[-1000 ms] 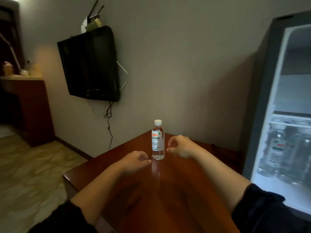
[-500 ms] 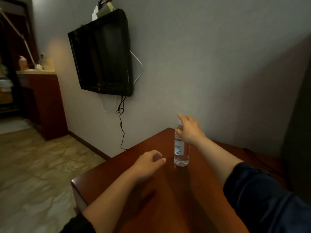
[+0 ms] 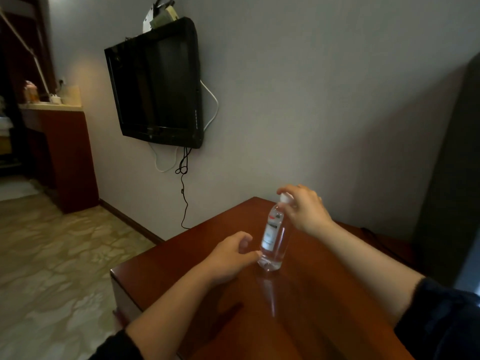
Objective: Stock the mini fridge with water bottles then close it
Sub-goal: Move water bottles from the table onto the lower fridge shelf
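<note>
Head view shows the right hand (image 3: 306, 213) pinching the tilted bottle (image 3: 274, 236) near its cap, left hand (image 3: 230, 255) loose beside, so grab lower and lift slowly.

One water bottle (image 3: 272, 237), gripped at the cap by the right hand (image 3: 304, 210), base beside the left hand's (image 3: 228, 255) fingertips. Two hands, two bare forearms. One wooden table (image 3: 311, 307) beneath both hands. One wall-mounted television (image 3: 155, 84), up and left of the left hand.
</note>
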A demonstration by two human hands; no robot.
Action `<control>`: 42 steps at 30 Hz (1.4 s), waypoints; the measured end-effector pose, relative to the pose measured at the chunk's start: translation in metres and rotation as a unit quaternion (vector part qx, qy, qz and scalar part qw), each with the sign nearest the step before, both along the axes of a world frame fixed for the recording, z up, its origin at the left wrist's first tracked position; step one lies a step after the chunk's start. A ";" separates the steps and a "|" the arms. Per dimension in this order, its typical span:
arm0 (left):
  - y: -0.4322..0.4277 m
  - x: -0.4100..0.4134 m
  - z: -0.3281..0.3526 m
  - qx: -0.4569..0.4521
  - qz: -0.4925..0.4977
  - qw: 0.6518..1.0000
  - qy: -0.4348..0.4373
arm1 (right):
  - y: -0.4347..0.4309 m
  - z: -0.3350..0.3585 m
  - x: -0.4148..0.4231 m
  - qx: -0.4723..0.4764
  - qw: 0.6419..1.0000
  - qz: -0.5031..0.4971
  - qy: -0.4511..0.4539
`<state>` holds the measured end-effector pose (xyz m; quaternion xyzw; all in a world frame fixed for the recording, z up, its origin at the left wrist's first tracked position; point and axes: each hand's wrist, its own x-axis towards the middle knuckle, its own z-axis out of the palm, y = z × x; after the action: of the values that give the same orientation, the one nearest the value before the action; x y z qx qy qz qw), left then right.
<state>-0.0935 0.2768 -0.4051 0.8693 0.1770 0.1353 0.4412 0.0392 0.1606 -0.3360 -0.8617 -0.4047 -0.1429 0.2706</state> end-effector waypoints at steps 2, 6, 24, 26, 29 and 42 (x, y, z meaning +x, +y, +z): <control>-0.018 -0.006 0.004 -0.006 -0.007 1.000 -0.009 | -0.019 0.011 -0.017 -0.008 1.000 0.023 -0.006; -0.062 -0.021 0.009 -0.013 -0.048 0.997 -0.066 | -0.062 0.040 -0.059 -0.008 0.998 0.064 -0.027; -0.226 -0.024 0.039 -0.001 -0.075 0.972 -0.222 | -0.247 0.082 -0.110 0.182 0.982 0.048 0.013; -0.244 -0.012 0.036 -0.010 -0.084 0.971 -0.222 | -0.264 0.077 -0.105 0.198 0.980 0.024 0.021; -0.275 0.010 0.031 -0.035 -0.099 0.971 -0.216 | -0.291 0.066 -0.095 0.234 0.971 -0.013 0.054; -0.395 0.110 0.013 -0.105 -0.214 0.958 -0.158 | -0.407 -0.003 -0.029 0.211 0.951 -0.175 0.143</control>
<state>0.0163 -0.1186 -0.3923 0.8031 -0.0718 0.1545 0.5710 0.0106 -0.2466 -0.3388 -0.8537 -0.1650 -0.1457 0.4719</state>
